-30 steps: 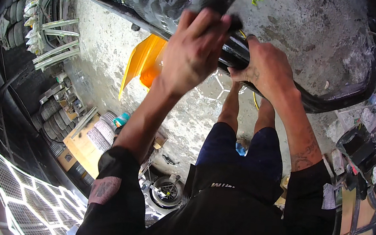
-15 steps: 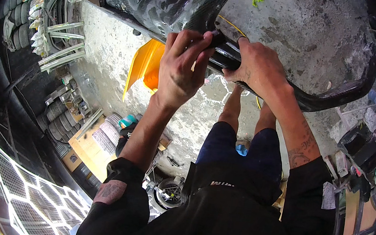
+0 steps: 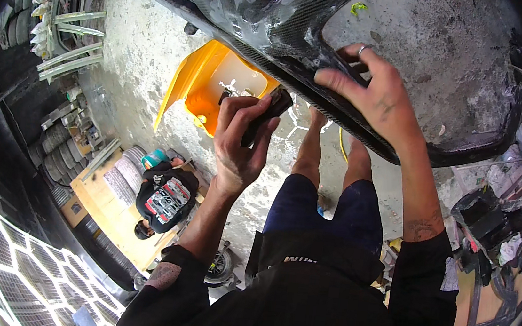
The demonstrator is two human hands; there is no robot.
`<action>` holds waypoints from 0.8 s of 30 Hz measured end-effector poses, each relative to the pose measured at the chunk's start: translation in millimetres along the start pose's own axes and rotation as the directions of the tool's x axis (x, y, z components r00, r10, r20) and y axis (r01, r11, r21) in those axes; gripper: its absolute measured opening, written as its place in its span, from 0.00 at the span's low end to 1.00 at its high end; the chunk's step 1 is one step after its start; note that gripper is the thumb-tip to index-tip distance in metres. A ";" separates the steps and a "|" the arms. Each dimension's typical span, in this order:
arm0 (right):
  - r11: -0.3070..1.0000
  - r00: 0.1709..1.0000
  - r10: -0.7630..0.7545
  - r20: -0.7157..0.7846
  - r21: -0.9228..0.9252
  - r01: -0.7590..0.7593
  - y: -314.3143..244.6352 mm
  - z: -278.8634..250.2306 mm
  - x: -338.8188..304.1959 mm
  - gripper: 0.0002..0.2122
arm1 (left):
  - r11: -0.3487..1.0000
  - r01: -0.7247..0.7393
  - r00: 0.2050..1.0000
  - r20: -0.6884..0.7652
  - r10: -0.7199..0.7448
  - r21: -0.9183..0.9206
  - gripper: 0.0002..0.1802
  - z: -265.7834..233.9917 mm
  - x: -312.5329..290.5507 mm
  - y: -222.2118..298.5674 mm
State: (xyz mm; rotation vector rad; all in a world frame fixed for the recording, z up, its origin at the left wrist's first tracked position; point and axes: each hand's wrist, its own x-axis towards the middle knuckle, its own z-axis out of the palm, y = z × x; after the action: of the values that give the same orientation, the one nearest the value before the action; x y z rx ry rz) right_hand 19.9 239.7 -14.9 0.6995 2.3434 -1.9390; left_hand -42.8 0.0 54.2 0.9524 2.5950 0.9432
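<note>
- Head view: we see the left hand (image 3: 241,138) with its fingers and thumb closed on a dark block (image 3: 268,113), below the lower edge of the black panel (image 3: 288,37).
- Change: half a second ago we had this hand up at the panel's bar; now it is lower, and the right hand (image 3: 380,102), then wrapped round the bar, has its thumb and fingers parted wide there. We cannot tell whether they press on it.
- Meaning: we judge this a pause between strokes or a shift of hold; whether the block's tip touches the panel we cannot tell.
- Block: its long axis slants, upper end toward the panel and right, lower end in our grip.
- Panel: across the upper middle, its lower edge slopes from upper left to lower right, then bends upward around an opening.
- Beyond: we note a yellow tub (image 3: 186,84) on the floor (image 3: 140,40).
</note>
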 end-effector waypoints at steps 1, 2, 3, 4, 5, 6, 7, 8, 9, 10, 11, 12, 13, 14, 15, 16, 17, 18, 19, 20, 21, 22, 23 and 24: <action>1.000 1.000 0.002 0.003 -0.013 -0.002 0.8 -1.2 8.4 0.32 | 0.999 0.020 1.000 0.002 -0.020 -0.042 0.21 4.6 -0.9 1.9; 0.985 0.998 0.061 0.021 0.160 -0.064 3.0 -2.7 19.6 0.31 | 0.999 0.009 1.000 0.000 -0.009 -0.044 0.21 8.4 -0.8 2.2; 0.935 0.992 0.116 0.052 0.331 -0.126 1.8 -1.7 28.8 0.29 | 0.999 0.001 1.000 0.000 -0.001 -0.040 0.21 10.2 -1.9 1.4; 0.986 0.998 0.069 0.012 0.150 -0.070 -0.3 1.3 34.3 0.26 | 0.999 0.006 1.000 -0.003 -0.006 -0.046 0.21 10.6 -3.2 1.4; 0.987 0.997 0.071 0.015 0.143 -0.072 -2.5 1.5 35.7 0.26 | 0.999 0.006 1.000 -0.017 -0.007 -0.040 0.21 10.8 -4.5 2.1; 0.980 0.989 0.138 0.049 0.134 -0.144 -11.4 -0.9 37.9 0.23 | 0.999 0.008 0.999 -0.033 -0.009 -0.032 0.21 11.3 -6.1 2.5; 0.969 0.975 0.205 0.080 0.124 -0.214 -15.9 -2.1 38.8 0.20 | 0.999 0.012 0.999 -0.037 -0.013 -0.035 0.21 12.5 -7.4 2.4; 0.969 0.975 0.206 0.083 0.120 -0.215 -15.4 -1.9 39.5 0.20 | 0.996 0.048 0.998 -0.042 -0.051 -0.075 0.19 13.9 -8.2 2.2; 0.983 0.982 0.178 0.055 0.043 -0.181 -15.2 -2.2 41.0 0.21 | 0.990 0.080 0.995 -0.044 -0.086 -0.114 0.18 14.3 -7.4 2.1; 0.989 0.989 0.148 0.028 -0.035 -0.147 -15.1 -2.9 41.4 0.22 | 0.994 0.062 0.997 -0.031 -0.065 -0.089 0.18 13.7 -3.9 2.3; 0.989 0.989 0.148 0.026 -0.033 -0.147 -14.6 -4.3 37.7 0.22 | 0.994 0.060 0.998 -0.030 -0.063 -0.088 0.18 14.2 0.6 2.4; 0.994 0.996 0.093 0.012 -0.062 -0.092 -14.0 -6.9 29.7 0.23 | 0.998 0.007 0.998 -0.064 -0.011 -0.060 0.20 14.9 5.5 2.2; 0.996 0.999 0.034 0.004 -0.085 -0.033 -14.4 -7.4 21.5 0.25 | 0.999 -0.043 0.994 -0.097 0.040 -0.022 0.21 13.7 9.7 1.7; 0.993 1.000 -0.008 0.007 -0.122 0.009 -17.6 -9.3 11.0 0.28 | 0.998 -0.066 0.993 -0.097 0.067 0.015 0.21 11.0 14.2 2.4; 0.993 1.000 -0.012 0.007 -0.114 0.013 -17.0 -9.6 4.1 0.28 | 0.997 -0.067 0.993 -0.096 0.069 0.023 0.21 9.8 18.1 2.9; 0.978 0.998 -0.010 0.058 -0.206 0.022 -13.9 -7.2 -2.1 0.32 | 0.996 -0.081 0.992 -0.092 0.084 0.031 0.21 8.5 21.8 3.0; 0.955 0.994 -0.005 0.108 -0.296 0.037 -9.2 -2.4 -6.4 0.36 | 0.995 -0.095 0.991 -0.089 0.098 0.038 0.21 7.2 24.5 2.4; 0.894 0.992 0.013 0.123 -0.446 0.043 2.2 5.2 -8.4 0.38 | 0.995 -0.096 0.992 -0.082 0.098 0.022 0.22 9.7 27.0 1.7; 0.895 0.992 0.013 0.122 -0.444 0.043 7.2 8.2 -11.0 0.38 | 0.995 -0.097 0.992 -0.080 0.099 0.024 0.22 10.5 29.0 2.9; 0.900 0.996 -0.082 0.044 -0.426 0.093 11.0 10.1 -13.2 0.38 | 0.996 -0.093 0.993 -0.071 0.094 0.012 0.20 10.9 31.1 4.7; 0.900 0.984 -0.175 -0.035 -0.410 0.145 11.5 11.0 -14.1 0.39 | 0.996 -0.087 0.994 -0.062 0.087 0.002 0.18 11.0 31.5 5.9; 0.901 0.984 -0.173 -0.033 -0.408 0.145 11.8 10.2 -13.6 0.39 | 0.996 -0.084 0.995 -0.060 0.084 0.004 0.18 10.6 30.2 5.3; 0.890 0.948 -0.304 -0.095 -0.384 0.247 11.6 8.3 -12.2 0.40 | 0.997 -0.075 0.996 -0.053 0.075 0.006 0.20 10.0 27.9 3.6; 0.860 0.887 -0.433 -0.163 -0.372 0.351 6.9 7.0 -10.7 0.40 | 0.997 -0.073 0.996 -0.051 0.073 0.008 0.22 7.3 26.0 2.9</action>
State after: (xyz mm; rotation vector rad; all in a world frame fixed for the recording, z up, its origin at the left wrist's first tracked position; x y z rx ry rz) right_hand 30.1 230.6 -19.7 0.4749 3.0763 -1.5664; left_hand -58.3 22.0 50.7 1.0446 2.6233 0.9909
